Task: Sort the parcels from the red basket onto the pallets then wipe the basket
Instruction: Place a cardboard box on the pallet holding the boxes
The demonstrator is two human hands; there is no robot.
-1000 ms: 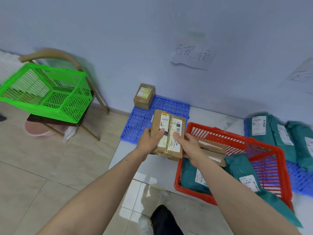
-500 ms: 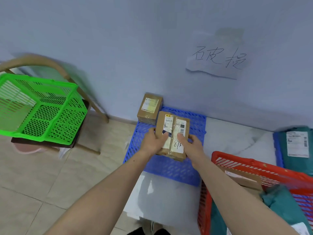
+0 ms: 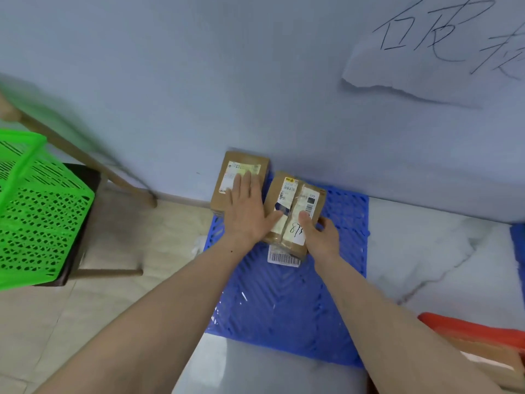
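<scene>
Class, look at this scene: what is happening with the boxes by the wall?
A person is setting a taped cardboard parcel down on the blue pallet by the wall. The right hand holds its near corner, thumb on top. The left hand lies flat, fingers on a second cardboard box beside it. The red basket shows at the lower right, with parcels left inside.

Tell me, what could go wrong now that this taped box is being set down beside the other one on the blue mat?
1. The taped box sits askew, and its barcode label hangs loose at the near edge; it might tear off.
2. The left hand lies flat across the other box, at the blue pallet's far corner, and might nudge it off.
3. The right hand grips the near corner; letting go abruptly might shift it.
</scene>
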